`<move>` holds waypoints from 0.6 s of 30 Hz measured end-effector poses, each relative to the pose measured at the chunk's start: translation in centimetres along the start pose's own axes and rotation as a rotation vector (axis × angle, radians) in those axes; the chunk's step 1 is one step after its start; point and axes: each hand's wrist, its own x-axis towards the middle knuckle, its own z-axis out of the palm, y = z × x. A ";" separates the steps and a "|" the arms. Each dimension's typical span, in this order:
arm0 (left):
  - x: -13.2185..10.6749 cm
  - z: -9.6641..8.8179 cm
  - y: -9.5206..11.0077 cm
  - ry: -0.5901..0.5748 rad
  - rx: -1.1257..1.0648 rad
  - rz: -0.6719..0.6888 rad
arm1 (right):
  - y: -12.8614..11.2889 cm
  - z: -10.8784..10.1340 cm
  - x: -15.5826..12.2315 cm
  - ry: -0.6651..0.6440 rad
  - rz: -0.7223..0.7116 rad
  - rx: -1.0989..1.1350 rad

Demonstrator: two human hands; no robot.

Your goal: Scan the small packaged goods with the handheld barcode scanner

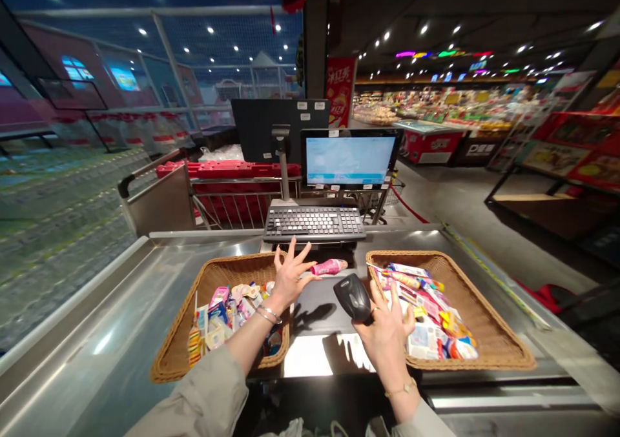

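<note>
My left hand (290,275) is open with fingers spread, over the inner edge of the left wicker basket (174,340). Close to its fingertips is a pink bottle-shaped packet (329,267); whether they touch is unclear. My right hand (385,330) has its fingers apart beside a black barcode scanner (352,297). Its thumb side is against or very near the scanner, whose lower part is hidden. The right wicker basket (504,353) sits just beyond that hand. Both baskets hold several small, colourful packaged goods.
A black keyboard (314,223) lies at the counter's far edge, below a lit monitor (351,159) and a second dark screen (256,130). The metal counter (111,340) extends left. Behind stand a shopping cart (232,198) and red display shelves (571,140).
</note>
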 end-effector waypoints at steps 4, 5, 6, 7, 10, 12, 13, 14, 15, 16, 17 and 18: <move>1.2 0.9 1.2 -0.006 -0.025 0.049 | 1.0 -0.7 -0.3 0.030 0.051 -0.023; 1.5 1.2 1.5 -0.006 -0.030 0.062 | 1.3 -0.9 -0.4 0.036 0.066 -0.030; 1.8 1.4 1.9 -0.005 -0.034 0.075 | 1.6 -1.0 -0.5 0.040 0.081 -0.038; 2.1 1.6 2.2 -0.004 -0.039 0.085 | 1.9 -1.1 -0.7 0.044 0.095 -0.046; 2.9 2.4 3.2 -0.008 -0.056 0.113 | 3.0 -1.4 -1.1 0.057 0.136 -0.064; 3.3 2.9 3.8 -0.011 -0.068 0.133 | 3.7 -1.6 -1.3 0.071 0.161 -0.069; 3.5 3.2 4.0 -0.012 -0.072 0.144 | 4.0 -1.7 -1.4 0.077 0.170 -0.073; 3.7 3.5 4.3 -0.012 -0.075 0.155 | 4.2 -1.8 -1.5 0.085 0.179 -0.077; 3.9 3.7 4.6 -0.013 -0.078 0.164 | 4.4 -1.9 -1.6 0.096 0.189 -0.084; 4.1 4.0 4.8 -0.015 -0.080 0.173 | 4.7 -2.1 -1.7 0.107 0.198 -0.092; 4.3 4.3 5.1 -0.017 -0.081 0.181 | 4.9 -2.2 -1.8 0.120 0.206 -0.099; 4.5 4.5 5.3 -0.020 -0.084 0.189 | 5.1 -2.3 -1.9 0.132 0.211 -0.106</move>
